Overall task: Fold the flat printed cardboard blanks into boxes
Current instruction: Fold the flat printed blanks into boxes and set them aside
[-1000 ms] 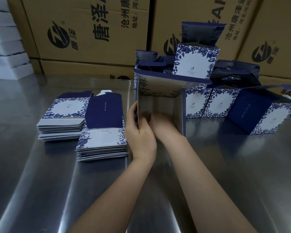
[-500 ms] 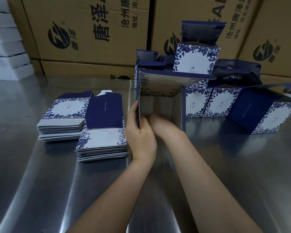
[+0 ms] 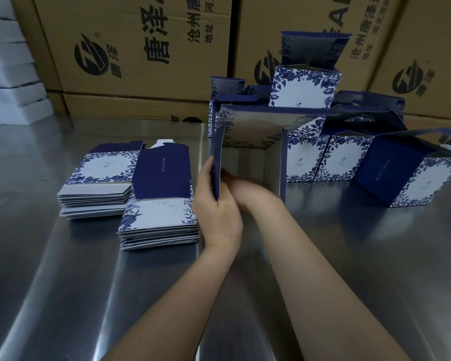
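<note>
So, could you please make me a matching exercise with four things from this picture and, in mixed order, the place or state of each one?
Things:
1. left hand
2. right hand
3. nearer stack of blanks
4. brown cartons

Places or states:
A. at the back, behind the folded boxes
B. reaches into the open box
C. grips the open box's left wall
D. lies flat on the steel table

Pairs: 1-C, 2-B, 3-D, 4-A.
</note>
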### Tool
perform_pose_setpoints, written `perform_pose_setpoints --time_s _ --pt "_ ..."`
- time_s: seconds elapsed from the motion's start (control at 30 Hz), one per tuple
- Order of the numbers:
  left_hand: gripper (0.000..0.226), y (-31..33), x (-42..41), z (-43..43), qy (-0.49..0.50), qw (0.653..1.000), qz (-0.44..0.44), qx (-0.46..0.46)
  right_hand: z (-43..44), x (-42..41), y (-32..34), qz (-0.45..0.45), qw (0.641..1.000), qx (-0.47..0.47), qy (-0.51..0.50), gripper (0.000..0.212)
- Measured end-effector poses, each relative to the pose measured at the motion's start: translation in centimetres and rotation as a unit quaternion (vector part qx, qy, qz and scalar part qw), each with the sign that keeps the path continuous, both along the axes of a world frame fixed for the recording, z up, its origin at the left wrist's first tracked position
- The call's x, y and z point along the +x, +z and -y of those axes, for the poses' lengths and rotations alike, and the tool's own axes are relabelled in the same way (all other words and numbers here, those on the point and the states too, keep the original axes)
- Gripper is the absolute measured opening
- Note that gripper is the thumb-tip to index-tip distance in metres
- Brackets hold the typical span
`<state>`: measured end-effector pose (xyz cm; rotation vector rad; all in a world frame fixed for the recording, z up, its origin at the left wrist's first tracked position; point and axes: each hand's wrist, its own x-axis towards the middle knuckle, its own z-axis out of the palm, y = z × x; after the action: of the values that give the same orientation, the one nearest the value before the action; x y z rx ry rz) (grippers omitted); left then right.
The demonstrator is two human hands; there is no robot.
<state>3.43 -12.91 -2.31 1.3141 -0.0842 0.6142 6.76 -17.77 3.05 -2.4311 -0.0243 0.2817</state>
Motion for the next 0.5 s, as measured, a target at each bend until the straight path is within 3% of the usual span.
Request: perform_pose_setpoints --time_s 0.1,0.2,0.33,0.4,0.5 --pt "0.053 0.0 0.1 0.1 0.001 1.000 -0.001 0.013 0.2 -0.1 0.4 0.002 0.999 -0.031 0.029 0.037" --pt "0.056 0.0 0.1 0.0 0.009 0.999 0.015 0.031 0.3 -0.1 0.1 0.030 0.999 -0.006 0.014 0.016" --pt "0.052 0.3 0.1 -0.3 0.009 0.998 0.023 0.062 0.2 0.0 -0.1 0.107 0.994 -0.025 -0.015 0.030" --pt "0.045 0.4 0.3 -0.6 0.022 0.996 0.023 0.081 0.2 0.0 0.0 0.140 0.989 0.013 -0.042 0.024" --pt "0.038 0.4 0.6 -0.9 0.047 0.994 0.011 0.100 -0.1 -0.5 0.6 0.170 0.970 0.143 -0.104 0.019"
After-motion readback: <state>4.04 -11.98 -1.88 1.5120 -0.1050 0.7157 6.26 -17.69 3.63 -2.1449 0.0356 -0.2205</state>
